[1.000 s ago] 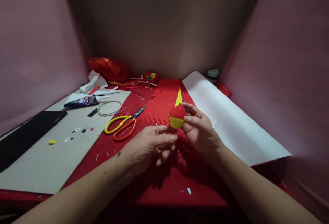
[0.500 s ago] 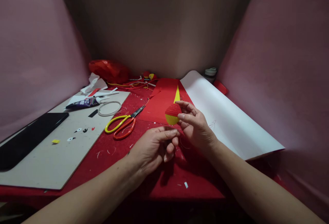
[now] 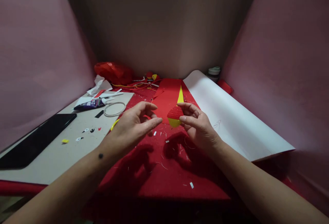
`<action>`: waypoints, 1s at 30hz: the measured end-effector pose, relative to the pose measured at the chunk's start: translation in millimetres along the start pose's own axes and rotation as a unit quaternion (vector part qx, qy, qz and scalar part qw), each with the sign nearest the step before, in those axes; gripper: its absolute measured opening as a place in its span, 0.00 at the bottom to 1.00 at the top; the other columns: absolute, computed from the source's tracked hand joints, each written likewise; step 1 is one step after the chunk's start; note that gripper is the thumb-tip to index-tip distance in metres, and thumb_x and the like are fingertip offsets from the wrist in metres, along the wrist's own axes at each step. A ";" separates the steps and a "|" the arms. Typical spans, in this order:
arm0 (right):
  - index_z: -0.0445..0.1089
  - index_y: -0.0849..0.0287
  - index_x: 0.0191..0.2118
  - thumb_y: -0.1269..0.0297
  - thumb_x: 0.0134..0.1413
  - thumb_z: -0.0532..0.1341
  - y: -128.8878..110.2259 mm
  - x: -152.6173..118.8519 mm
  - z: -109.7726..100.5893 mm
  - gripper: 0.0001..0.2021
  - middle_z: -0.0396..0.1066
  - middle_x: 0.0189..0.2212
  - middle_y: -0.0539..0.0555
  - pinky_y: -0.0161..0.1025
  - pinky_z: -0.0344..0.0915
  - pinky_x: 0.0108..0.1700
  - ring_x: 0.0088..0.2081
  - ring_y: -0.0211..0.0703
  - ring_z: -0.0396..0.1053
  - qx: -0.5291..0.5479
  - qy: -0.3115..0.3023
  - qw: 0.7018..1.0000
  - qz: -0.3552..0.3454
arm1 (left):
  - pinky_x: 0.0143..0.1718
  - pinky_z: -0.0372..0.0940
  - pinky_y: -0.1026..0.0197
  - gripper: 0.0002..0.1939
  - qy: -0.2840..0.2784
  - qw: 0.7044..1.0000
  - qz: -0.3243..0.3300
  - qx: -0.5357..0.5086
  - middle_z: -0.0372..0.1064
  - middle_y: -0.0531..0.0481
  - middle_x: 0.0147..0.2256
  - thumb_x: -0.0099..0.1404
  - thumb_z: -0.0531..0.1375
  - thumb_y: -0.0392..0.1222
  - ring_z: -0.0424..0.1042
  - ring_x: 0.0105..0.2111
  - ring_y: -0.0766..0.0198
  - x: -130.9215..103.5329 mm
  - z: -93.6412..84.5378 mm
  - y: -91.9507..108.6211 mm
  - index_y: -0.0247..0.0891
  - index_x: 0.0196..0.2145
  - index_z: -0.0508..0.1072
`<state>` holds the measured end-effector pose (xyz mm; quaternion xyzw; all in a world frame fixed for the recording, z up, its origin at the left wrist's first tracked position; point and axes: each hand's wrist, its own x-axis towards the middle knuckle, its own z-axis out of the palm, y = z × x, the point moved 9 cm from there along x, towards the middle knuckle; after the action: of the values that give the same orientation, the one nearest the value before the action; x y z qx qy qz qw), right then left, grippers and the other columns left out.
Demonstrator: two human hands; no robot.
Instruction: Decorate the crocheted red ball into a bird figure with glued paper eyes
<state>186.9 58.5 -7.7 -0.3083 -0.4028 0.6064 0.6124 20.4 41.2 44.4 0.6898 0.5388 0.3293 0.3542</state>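
Between the fingers and thumb of my right hand [image 3: 196, 122] is a small ribbed piece [image 3: 174, 116], red on top and yellow below, held above the red cloth. My left hand [image 3: 137, 122] hovers to the left of it with thumb and fingers apart and nothing between them. Behind both hands lies a red corrugated sheet [image 3: 168, 93], with a yellow strip [image 3: 180, 95] at its right edge. Scissors are mostly hidden behind my left hand; part of a yellow handle [image 3: 114, 124] shows.
A grey board [image 3: 61, 158] at left carries a black phone-like slab [image 3: 38, 141], a glue tube [image 3: 89, 104], a ring [image 3: 114, 115] and paper bits. At right lies a large white sheet [image 3: 231, 121]. A red bag [image 3: 114, 73] sits at the back.
My left hand has moved up and left, and its fingers have opened; it now covers most of the scissors. My right hand still holds the red and yellow piece. The view has shifted slightly.
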 end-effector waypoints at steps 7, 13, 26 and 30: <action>0.71 0.54 0.39 0.70 0.34 0.71 1.4 -0.3 -0.2 0.20 0.67 0.41 0.52 0.44 0.62 0.52 0.47 0.46 0.65 -0.043 0.000 0.999 0.004 | 0.21 0.60 0.65 0.23 -0.021 0.999 -0.025 0.013 0.70 0.49 0.35 0.58 0.61 0.51 0.65 0.22 0.69 7.9 16.6 14.2 0.36 0.48 0.66; 0.69 0.55 0.40 0.70 0.37 0.69 -0.3 -1.7 3.6 0.19 0.69 0.41 0.53 0.44 0.62 0.53 0.49 0.46 0.65 -0.104 -0.012 0.994 -0.015 | 0.24 0.63 0.63 0.22 -0.077 0.995 -0.057 -0.004 0.70 0.52 0.26 0.59 0.60 0.48 0.68 0.21 0.65 14.3 35.4 0.6 0.35 0.47 0.64; 0.67 0.55 0.41 0.71 0.40 0.67 6.0 -6.7 12.3 0.18 0.70 0.39 0.53 0.45 0.66 0.45 0.44 0.46 0.68 -0.149 -0.061 0.986 0.032 | 0.24 0.61 0.63 0.20 -0.111 0.987 -0.044 -0.109 0.67 0.55 0.24 0.59 0.60 0.44 0.67 0.20 0.65 15.5 47.3 -16.1 0.36 0.47 0.60; 0.67 0.55 0.41 0.70 0.39 0.67 7.2 -7.1 12.0 0.18 0.70 0.40 0.53 0.45 0.66 0.46 0.45 0.47 0.68 -0.147 -0.048 0.987 0.040 | 0.23 0.61 0.62 0.19 -0.111 0.986 -0.045 -0.115 0.68 0.53 0.28 0.59 0.60 0.43 0.67 0.20 0.67 16.0 48.9 -19.9 0.36 0.46 0.60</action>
<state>173.3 50.6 -9.0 -0.3816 -0.5038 0.5787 0.5154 54.4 53.6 2.7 0.6521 0.4852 0.2944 0.5026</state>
